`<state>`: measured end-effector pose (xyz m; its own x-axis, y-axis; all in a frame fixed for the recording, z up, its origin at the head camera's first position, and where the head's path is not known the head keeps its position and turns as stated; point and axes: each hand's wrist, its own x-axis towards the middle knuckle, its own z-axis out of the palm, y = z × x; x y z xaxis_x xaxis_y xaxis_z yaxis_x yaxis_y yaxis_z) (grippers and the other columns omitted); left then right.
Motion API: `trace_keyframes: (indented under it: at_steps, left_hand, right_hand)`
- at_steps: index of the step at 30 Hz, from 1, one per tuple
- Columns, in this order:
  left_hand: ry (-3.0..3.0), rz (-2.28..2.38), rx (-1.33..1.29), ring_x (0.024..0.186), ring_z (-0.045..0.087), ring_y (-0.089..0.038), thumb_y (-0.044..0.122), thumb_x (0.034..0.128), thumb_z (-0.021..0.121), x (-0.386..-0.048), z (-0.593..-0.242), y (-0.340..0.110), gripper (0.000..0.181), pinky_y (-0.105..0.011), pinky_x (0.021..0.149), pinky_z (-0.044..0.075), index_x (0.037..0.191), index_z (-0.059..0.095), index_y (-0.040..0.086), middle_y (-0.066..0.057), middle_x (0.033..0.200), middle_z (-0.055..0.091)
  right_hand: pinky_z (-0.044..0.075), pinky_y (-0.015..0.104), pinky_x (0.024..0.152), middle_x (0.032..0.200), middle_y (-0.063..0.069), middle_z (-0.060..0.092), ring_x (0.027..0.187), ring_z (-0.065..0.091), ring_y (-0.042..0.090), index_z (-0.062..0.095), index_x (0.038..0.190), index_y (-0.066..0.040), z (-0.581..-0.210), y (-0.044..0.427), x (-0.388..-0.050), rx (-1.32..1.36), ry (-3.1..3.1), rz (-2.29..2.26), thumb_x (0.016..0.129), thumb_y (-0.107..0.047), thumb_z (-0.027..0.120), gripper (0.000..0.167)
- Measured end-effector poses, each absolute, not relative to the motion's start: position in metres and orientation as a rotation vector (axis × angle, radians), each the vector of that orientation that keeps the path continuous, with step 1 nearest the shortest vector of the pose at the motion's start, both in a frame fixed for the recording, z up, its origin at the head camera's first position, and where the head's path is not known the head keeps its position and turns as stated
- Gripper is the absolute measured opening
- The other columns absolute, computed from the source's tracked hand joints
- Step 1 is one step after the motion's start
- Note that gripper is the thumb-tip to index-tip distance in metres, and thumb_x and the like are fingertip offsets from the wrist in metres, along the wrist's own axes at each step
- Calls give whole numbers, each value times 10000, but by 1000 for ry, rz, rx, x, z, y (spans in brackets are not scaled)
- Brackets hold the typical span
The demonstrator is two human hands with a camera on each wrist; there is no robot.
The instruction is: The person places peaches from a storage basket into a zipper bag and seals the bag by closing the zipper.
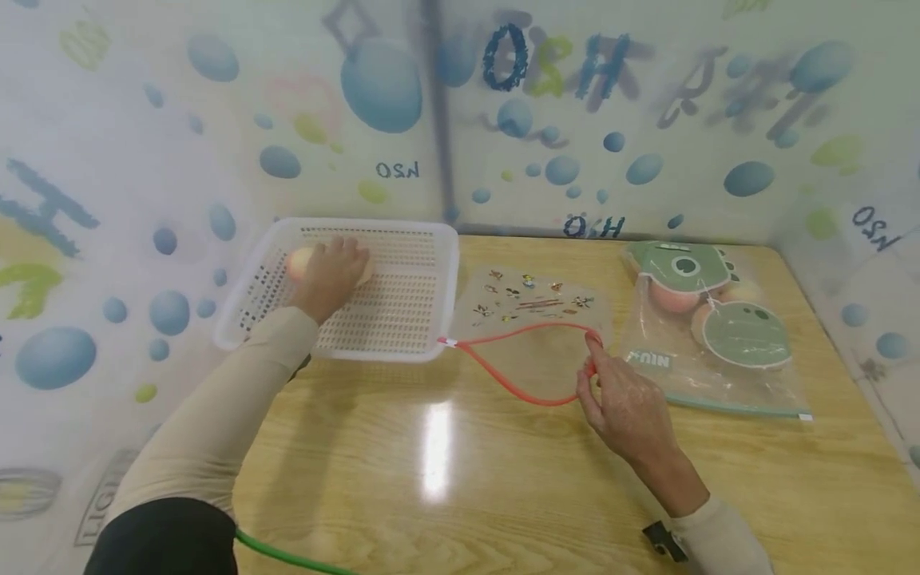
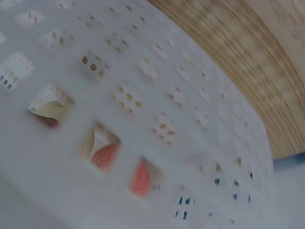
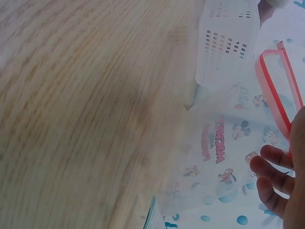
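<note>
Inside a white perforated plastic basket (image 1: 424, 303), my left hand (image 1: 334, 275) grips a round yellow-and-red fruit (image 1: 297, 262) from above. The hand covers most of the fruit; red and pale patches of the fruit (image 2: 141, 177) show through the basket wall (image 2: 95, 191) in the left wrist view. My right hand (image 1: 624, 403) pinches the red zip edge of a clear zip bag (image 1: 528, 299) printed with cartoon figures. The bag's mouth gapes into a loop, its far corner by the basket's rim. In the right wrist view, the right hand's fingers (image 3: 274, 174) curl beside the red strip (image 3: 272, 98).
On the right of the wooden table (image 1: 503, 495) lies another clear zip bag (image 1: 747, 391) with green animal shapes and several round fruits inside. Patterned walls (image 1: 647, 128) stand behind and at the sides. A green cord (image 1: 287, 557) runs along the near edge.
</note>
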<state>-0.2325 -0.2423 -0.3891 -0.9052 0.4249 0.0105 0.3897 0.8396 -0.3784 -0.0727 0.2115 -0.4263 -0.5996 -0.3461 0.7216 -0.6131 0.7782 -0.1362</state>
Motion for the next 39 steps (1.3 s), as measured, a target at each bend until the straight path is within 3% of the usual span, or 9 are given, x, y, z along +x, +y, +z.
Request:
trace_keyframes:
  at_steps: [2,7,13,22,26,32,39]
  left_hand:
    - [-2920,587,-654,1211,508,-446,-3,906,657,-229,-389,-242,396,-570,986,461,1286,551,-39,-270,1286,542]
    - [-3038,589,-636,1419,306,-503,41,956,613,-226,-391,-241,486,-633,1139,256,1422,489,-21,-283,1509,411]
    - [-3104,509,-596,1418,288,-517,14,959,586,-221,-396,-247,472,-667,1154,160,1420,488,-9,-284,1464,454]
    - [-2782,335,-735,1336,410,-498,66,907,672,-185,-391,-236,458,-650,1150,207,1349,558,22,-227,1359,545]
    - [-2593,208,-797,1335,432,-493,52,814,747,-164,-386,-228,573,-622,1168,186,1356,566,22,-228,1366,553]
    - [-2359,80,-814,1316,474,-465,82,717,839,-138,-383,-216,656,-593,1150,276,1329,608,36,-209,1337,582]
    - [-2268,11,-835,1337,466,-456,75,784,798,-124,-375,-199,566,-602,1157,252,1322,625,34,-203,1355,586]
  right_hand:
    - [449,394,373,796,113,644,580,584,231,599,1312,89,-426,210,-72,714,-2249,490,984,-220,459,472]
    - [422,374,361,791,102,632,562,557,221,598,1304,96,-423,207,-73,725,-2247,477,987,-222,466,468]
    - [457,366,397,807,94,627,602,581,218,580,1321,87,-422,205,-75,744,-2320,428,1005,-242,439,477]
    - [434,382,363,763,97,609,558,558,235,567,1350,83,-421,206,-76,734,-2296,446,1009,-255,437,499]
    - [422,365,357,747,97,596,547,549,230,556,1356,85,-421,207,-75,730,-2331,438,1013,-269,420,511]
    - [456,377,381,779,98,627,577,577,222,573,1328,86,-422,209,-74,715,-2367,438,1017,-276,418,502]
    - [469,401,386,783,110,640,581,586,227,584,1307,87,-425,211,-73,686,-2390,439,1001,-282,443,500]
